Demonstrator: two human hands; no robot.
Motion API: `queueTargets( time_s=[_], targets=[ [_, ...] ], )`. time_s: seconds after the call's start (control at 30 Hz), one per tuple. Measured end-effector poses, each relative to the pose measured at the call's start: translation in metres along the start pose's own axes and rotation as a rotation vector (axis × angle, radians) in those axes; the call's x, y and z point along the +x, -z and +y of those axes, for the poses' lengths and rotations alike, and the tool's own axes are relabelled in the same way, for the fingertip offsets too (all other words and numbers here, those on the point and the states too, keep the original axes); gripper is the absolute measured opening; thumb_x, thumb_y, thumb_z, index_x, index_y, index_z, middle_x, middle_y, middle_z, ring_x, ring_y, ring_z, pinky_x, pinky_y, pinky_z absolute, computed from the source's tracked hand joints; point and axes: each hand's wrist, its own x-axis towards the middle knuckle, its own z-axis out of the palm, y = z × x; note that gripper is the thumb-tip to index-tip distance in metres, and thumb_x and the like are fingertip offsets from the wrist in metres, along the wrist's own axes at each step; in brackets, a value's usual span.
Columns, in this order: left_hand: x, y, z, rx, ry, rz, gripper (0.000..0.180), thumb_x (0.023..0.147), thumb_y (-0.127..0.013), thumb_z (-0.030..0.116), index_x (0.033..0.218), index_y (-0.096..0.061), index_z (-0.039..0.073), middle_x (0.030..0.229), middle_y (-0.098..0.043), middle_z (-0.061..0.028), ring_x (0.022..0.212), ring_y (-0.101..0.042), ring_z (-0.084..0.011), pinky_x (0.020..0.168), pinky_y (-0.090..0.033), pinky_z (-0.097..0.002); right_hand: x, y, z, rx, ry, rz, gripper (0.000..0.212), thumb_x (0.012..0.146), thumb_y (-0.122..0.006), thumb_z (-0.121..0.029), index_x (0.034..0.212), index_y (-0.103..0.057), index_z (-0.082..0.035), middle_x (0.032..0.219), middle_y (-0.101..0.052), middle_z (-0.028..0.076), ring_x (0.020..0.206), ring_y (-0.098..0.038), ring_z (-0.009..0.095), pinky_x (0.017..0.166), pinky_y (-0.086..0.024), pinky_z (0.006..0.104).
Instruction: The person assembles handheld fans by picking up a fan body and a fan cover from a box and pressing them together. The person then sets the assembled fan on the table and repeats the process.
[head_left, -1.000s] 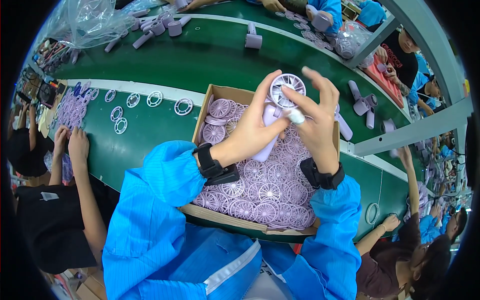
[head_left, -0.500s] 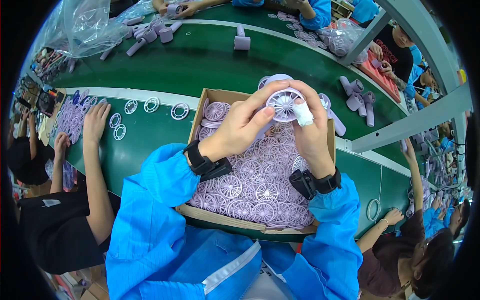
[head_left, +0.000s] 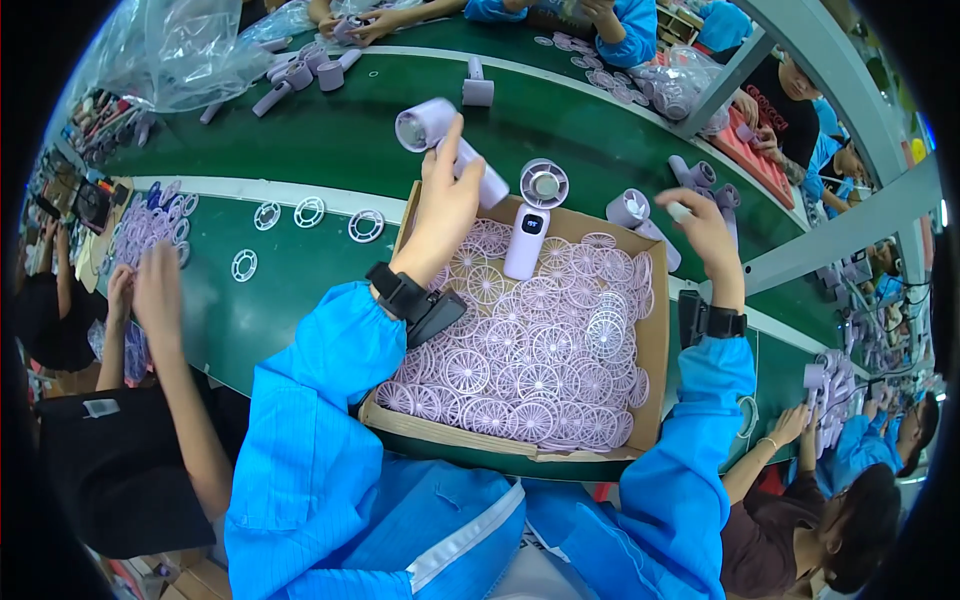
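Note:
My left hand (head_left: pixel 446 212) grips a lilac handheld fan (head_left: pixel 427 122) over the box's far left corner, its head up and its handle slanting down to the right. Its edges are a little blurred. My right hand (head_left: pixel 703 232), with white tape on one finger, is open and holds nothing. It hovers beside another lilac fan (head_left: pixel 628 208) lying past the box's far right corner. A third fan (head_left: pixel 545 185), with a small dark display, leans at the far side of the cardboard box (head_left: pixel 655 345). Many lilac spoked grille covers (head_left: pixel 535 382) fill the box.
A green conveyor belt (head_left: pixel 560 140) runs across behind the box, with fan bodies (head_left: pixel 300 72) at its far left. Lilac rings (head_left: pixel 309 211) lie on the green table at left. A grey metal frame (head_left: pixel 840 230) stands at right. Co-workers sit on both sides.
My hands have parted. The left has swung up and left with a fan, while the right has moved right and is open. A fan now shows leaning in the box.

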Motion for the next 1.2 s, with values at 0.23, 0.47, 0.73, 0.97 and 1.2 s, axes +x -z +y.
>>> queueTargets(
  time_s=[0.23, 0.47, 0.73, 0.97, 1.2],
  targets=[
    [-0.007, -0.001, 0.01, 0.125, -0.121, -0.095, 0.039, 0.088, -0.047, 0.004, 0.126, -0.052, 0.007, 0.126, -0.052, -0.0168, 0.11, -0.054, -0.0268, 0.091, -0.043, -0.0346, 0.0, -0.027, 0.111, -0.216, -0.084, -0.047, 0.039, 0.079, -0.061, -0.013, 0.117, -0.057, -0.003, 0.108, -0.063, 0.009, 0.104, -0.057, 0.02, 0.086, -0.045, 0.0306],
    [-0.005, -0.003, 0.012, -0.072, 0.092, -0.296, 0.026, 0.089, -0.05, 0.006, 0.113, -0.059, 0.005, 0.12, -0.056, -0.0126, 0.107, -0.056, -0.0207, 0.087, -0.045, -0.0319, 0.025, -0.001, 0.112, -0.444, -0.104, 0.125, 0.051, 0.077, -0.068, -0.02, 0.121, -0.051, -0.001, 0.103, -0.063, 0.015, 0.096, -0.06, 0.024, 0.084, -0.045, 0.0304],
    [-0.024, -0.009, 0.031, -0.405, -0.089, -0.36, 0.036, 0.09, -0.055, 0.01, 0.123, -0.044, 0.001, 0.102, -0.061, -0.0107, 0.085, -0.063, -0.0161, 0.073, -0.052, -0.0292, -0.028, -0.058, -0.109, 0.428, 0.25, -0.159, 0.034, 0.09, -0.059, -0.021, 0.118, -0.055, -0.002, 0.101, -0.061, 0.005, 0.088, -0.058, 0.013, 0.075, -0.047, 0.0272],
    [-0.021, 0.007, 0.032, -0.333, 0.043, -0.309, 0.075, 0.083, -0.062, 0.003, 0.143, -0.018, 0.008, 0.103, -0.059, -0.0123, 0.081, -0.063, -0.0156, 0.066, -0.053, -0.029, -0.046, -0.158, -0.092, -0.415, 0.627, -0.573, 0.037, 0.077, -0.065, -0.011, 0.113, -0.059, -0.005, 0.103, -0.061, 0.015, 0.098, -0.058, 0.032, 0.087, -0.047, 0.0405],
    [-0.025, -0.001, 0.04, -0.437, -0.034, -0.296, 0.084, 0.083, -0.058, -0.003, 0.147, -0.01, 0.02, 0.102, -0.058, -0.0122, 0.076, -0.063, -0.0156, 0.063, -0.054, -0.0292, -0.05, -0.187, -0.075, -0.29, 0.667, -0.591, 0.04, 0.072, -0.064, -0.004, 0.112, -0.059, -0.007, 0.105, -0.058, 0.016, 0.104, -0.054, 0.034, 0.09, -0.045, 0.0399]
  ],
)
